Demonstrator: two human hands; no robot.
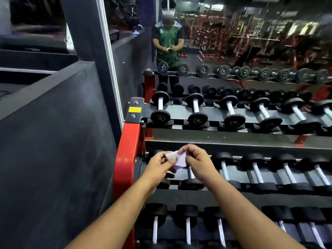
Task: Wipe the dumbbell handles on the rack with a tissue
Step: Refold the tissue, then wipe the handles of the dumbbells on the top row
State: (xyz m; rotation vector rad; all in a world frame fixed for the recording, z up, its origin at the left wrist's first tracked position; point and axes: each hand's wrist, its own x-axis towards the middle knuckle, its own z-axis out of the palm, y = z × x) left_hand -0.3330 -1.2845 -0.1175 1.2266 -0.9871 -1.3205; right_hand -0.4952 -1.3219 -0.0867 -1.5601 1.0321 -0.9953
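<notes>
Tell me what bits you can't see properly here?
- Head view: the dumbbell under the hands is mostly hidden by the tissue and the right hand.
- The rack is cut off by the right and bottom edges.
- The weight markings are too small to read.

left hand (159, 165), right hand (195, 158), pinching tissue (177, 159)
</notes>
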